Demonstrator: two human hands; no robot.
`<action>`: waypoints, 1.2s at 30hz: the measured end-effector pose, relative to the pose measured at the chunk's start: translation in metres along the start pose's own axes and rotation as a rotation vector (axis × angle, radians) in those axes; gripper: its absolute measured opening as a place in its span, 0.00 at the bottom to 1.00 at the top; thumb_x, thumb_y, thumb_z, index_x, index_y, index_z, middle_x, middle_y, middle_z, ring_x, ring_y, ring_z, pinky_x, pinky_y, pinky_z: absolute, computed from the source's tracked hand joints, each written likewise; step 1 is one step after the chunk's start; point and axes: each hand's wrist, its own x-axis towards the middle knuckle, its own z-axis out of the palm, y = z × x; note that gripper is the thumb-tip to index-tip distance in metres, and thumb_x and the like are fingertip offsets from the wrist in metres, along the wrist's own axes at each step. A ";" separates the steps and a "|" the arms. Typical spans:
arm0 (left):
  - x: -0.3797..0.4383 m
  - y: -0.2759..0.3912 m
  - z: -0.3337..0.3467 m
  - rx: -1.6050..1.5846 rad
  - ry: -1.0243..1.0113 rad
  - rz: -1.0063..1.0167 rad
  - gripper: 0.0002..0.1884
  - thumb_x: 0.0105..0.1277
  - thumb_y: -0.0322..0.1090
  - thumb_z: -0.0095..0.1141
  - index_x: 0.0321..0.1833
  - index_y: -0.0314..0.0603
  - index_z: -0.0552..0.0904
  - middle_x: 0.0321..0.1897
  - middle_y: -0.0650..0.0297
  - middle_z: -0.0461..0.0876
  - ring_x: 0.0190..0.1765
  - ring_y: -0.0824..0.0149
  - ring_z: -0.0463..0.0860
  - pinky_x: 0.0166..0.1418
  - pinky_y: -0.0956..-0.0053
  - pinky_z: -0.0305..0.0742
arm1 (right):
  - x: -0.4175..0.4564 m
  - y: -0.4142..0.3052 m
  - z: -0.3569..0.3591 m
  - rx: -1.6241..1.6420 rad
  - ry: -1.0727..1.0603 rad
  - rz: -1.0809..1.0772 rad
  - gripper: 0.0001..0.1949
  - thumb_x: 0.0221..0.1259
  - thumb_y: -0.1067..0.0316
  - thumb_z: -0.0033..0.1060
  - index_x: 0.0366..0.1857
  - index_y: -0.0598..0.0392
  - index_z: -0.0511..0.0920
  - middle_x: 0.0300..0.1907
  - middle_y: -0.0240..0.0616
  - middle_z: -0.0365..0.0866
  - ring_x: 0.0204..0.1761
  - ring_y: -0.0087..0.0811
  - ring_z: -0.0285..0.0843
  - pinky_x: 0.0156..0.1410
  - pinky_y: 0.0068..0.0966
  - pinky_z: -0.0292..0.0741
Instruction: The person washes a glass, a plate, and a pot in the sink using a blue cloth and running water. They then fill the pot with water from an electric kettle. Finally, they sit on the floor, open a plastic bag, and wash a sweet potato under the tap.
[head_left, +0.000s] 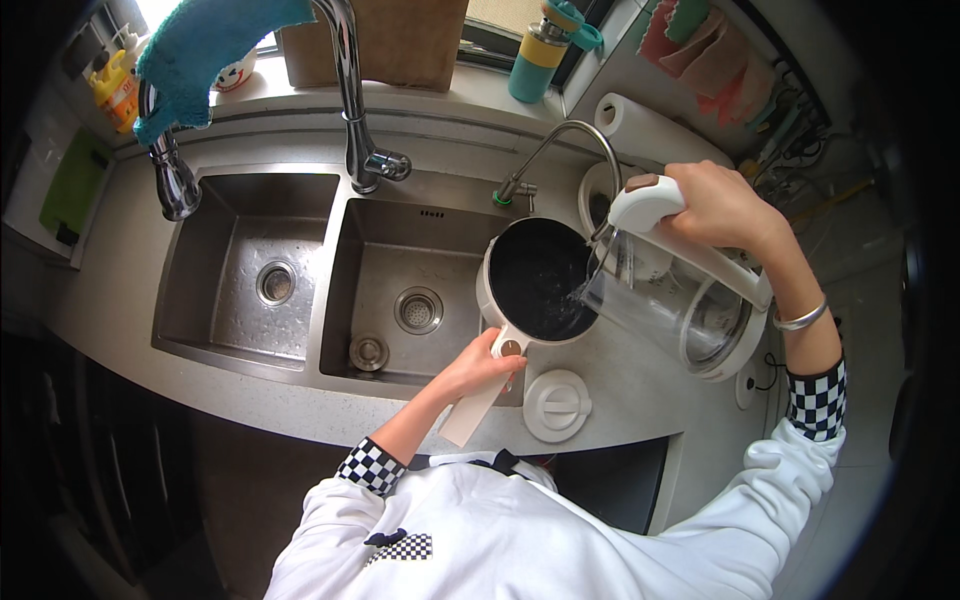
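My left hand (480, 364) grips the handle of a small white electric cooking pot (544, 281) with a dark inside. The pot sits by the right rim of the right sink basin, and some water shows in it. In my right hand (720, 206) is the white handle of a clear glass electric kettle (675, 307). The kettle is tipped left, its spout at the pot's right edge, with water running from it into the pot. A white round lid (556, 406) with a raised grip lies on the counter just below the pot.
The steel double sink (330, 300) has a tall chrome faucet (352, 112) draped with a blue cloth (202, 60). A thin curved tap (570, 131) arches behind the pot, close to the kettle's spout. A paper roll (660, 131) and a teal-and-yellow bottle (540, 56) stand farther back. The kettle's base (745, 384) is at right.
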 end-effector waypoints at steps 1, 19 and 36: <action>0.001 -0.001 0.001 -0.002 0.000 -0.003 0.22 0.56 0.39 0.59 0.47 0.34 0.68 0.29 0.61 0.77 0.30 0.72 0.78 0.32 0.75 0.76 | 0.000 0.002 0.001 -0.003 -0.002 -0.014 0.12 0.38 0.66 0.60 0.31 0.59 0.78 0.30 0.49 0.80 0.36 0.46 0.78 0.43 0.34 0.74; 0.006 -0.010 0.001 -0.010 -0.021 0.024 0.23 0.55 0.40 0.60 0.48 0.33 0.69 0.31 0.60 0.78 0.31 0.72 0.79 0.35 0.75 0.76 | 0.002 0.005 0.003 -0.013 -0.027 0.014 0.14 0.40 0.64 0.59 0.34 0.55 0.80 0.31 0.49 0.80 0.37 0.45 0.79 0.44 0.34 0.74; 0.009 -0.015 0.003 -0.022 -0.029 0.007 0.25 0.56 0.43 0.58 0.50 0.34 0.67 0.32 0.60 0.76 0.31 0.72 0.78 0.33 0.75 0.76 | -0.008 0.011 0.007 0.134 -0.008 0.073 0.15 0.39 0.62 0.58 0.31 0.60 0.80 0.28 0.49 0.81 0.33 0.44 0.80 0.41 0.31 0.75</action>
